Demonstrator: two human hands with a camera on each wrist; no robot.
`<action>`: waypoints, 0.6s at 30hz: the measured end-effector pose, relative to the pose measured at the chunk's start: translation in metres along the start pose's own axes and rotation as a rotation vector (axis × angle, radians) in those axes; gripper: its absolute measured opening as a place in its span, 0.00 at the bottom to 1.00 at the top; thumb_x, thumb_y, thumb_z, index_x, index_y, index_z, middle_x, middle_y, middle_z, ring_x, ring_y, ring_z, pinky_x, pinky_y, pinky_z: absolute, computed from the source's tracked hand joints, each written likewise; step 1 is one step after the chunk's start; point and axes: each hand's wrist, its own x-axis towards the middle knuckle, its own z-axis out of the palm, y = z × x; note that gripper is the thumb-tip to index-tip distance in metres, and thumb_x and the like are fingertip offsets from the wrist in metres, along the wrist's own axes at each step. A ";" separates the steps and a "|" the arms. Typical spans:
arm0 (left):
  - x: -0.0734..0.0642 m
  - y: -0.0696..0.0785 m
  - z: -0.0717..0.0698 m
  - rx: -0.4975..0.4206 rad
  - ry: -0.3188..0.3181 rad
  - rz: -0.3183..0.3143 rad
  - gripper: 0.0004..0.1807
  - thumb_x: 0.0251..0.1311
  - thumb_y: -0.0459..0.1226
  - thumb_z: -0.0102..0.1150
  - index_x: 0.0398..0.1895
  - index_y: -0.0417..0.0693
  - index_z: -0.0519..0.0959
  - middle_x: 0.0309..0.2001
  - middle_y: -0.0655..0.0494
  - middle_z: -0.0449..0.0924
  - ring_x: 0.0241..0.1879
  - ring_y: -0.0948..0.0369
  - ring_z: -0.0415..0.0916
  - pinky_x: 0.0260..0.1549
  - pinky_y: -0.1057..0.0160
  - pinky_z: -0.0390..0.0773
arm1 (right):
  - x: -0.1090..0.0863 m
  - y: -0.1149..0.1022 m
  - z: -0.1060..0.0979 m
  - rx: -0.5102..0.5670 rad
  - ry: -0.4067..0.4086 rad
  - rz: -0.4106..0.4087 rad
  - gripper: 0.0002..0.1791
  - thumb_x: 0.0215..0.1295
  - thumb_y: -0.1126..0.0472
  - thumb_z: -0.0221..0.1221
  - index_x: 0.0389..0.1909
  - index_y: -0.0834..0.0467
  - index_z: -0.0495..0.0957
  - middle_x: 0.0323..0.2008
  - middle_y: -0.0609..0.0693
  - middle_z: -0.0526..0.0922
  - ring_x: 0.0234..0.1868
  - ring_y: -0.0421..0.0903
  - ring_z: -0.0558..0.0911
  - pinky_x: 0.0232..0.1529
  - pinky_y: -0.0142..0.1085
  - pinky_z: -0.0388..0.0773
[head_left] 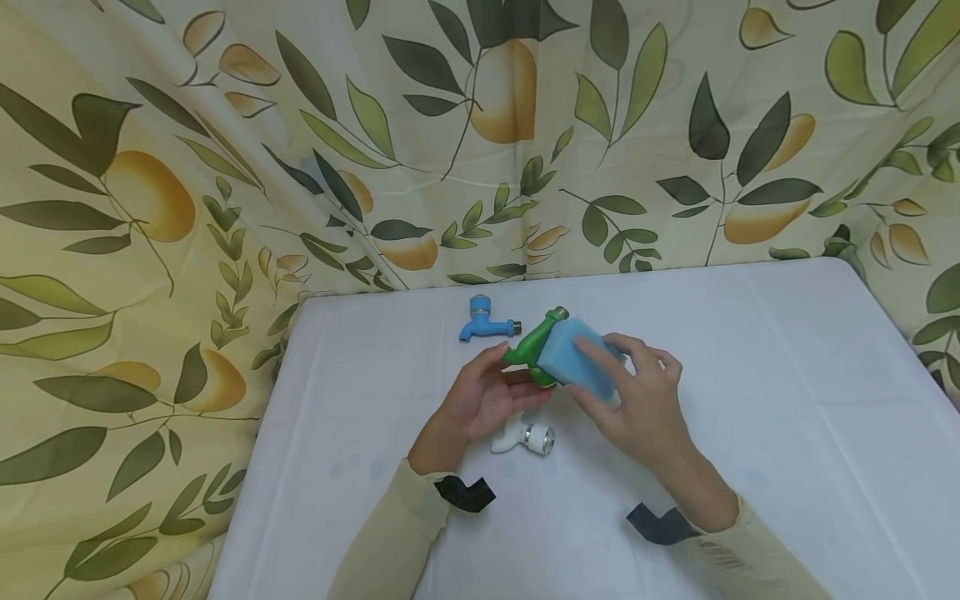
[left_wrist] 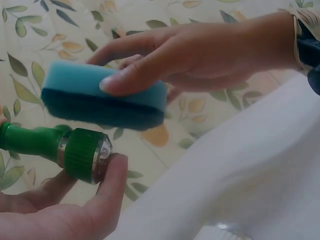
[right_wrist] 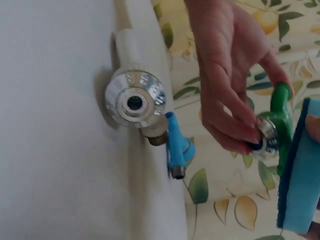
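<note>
My left hand (head_left: 487, 396) grips a green tap (head_left: 534, 340) above the table, thumb at its spout and fingertips at the silver-trimmed knob end (left_wrist: 102, 155). In my right hand (head_left: 637, 400) is a light blue sponge (head_left: 576, 354) with a dark scouring side, pinched between thumb and fingers. That dark side (left_wrist: 102, 110) faces the tap and sits right beside its body. Below the left hand a white tap (head_left: 521, 436) with a silver knob lies on the table. Behind the hands lies a blue tap (head_left: 486, 321) with a metal threaded end.
A white cloth covers the table (head_left: 787, 375). Along the table's back edge and left side hangs a leaf-and-fruit patterned curtain (head_left: 600, 183). Dark bands (head_left: 465, 493) circle both sleeve cuffs.
</note>
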 end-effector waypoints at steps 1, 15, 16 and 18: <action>0.000 -0.001 0.000 -0.007 0.003 -0.001 0.28 0.77 0.51 0.39 0.71 0.45 0.66 0.63 0.38 0.69 0.60 0.48 0.76 0.64 0.48 0.76 | -0.001 -0.001 0.001 -0.017 -0.004 -0.036 0.33 0.61 0.38 0.66 0.66 0.45 0.77 0.56 0.63 0.77 0.57 0.62 0.78 0.57 0.68 0.60; 0.003 -0.001 0.004 -0.020 0.046 -0.009 0.30 0.75 0.53 0.42 0.71 0.43 0.66 0.59 0.37 0.72 0.58 0.45 0.77 0.69 0.39 0.66 | 0.002 -0.001 0.007 -0.096 0.083 -0.026 0.34 0.67 0.29 0.54 0.65 0.44 0.79 0.51 0.65 0.80 0.53 0.66 0.79 0.55 0.71 0.61; 0.003 -0.001 0.004 -0.021 0.048 -0.008 0.30 0.75 0.53 0.42 0.71 0.43 0.66 0.59 0.37 0.72 0.58 0.45 0.77 0.68 0.40 0.69 | 0.002 -0.002 0.007 -0.095 0.084 -0.025 0.34 0.68 0.28 0.53 0.65 0.44 0.79 0.51 0.64 0.80 0.53 0.66 0.79 0.54 0.71 0.62; 0.003 -0.002 0.005 -0.028 0.046 -0.003 0.30 0.76 0.52 0.42 0.70 0.43 0.66 0.59 0.38 0.72 0.58 0.46 0.77 0.64 0.45 0.76 | 0.001 -0.005 0.008 -0.090 0.080 -0.038 0.35 0.69 0.26 0.49 0.64 0.45 0.79 0.51 0.64 0.80 0.52 0.66 0.79 0.54 0.70 0.62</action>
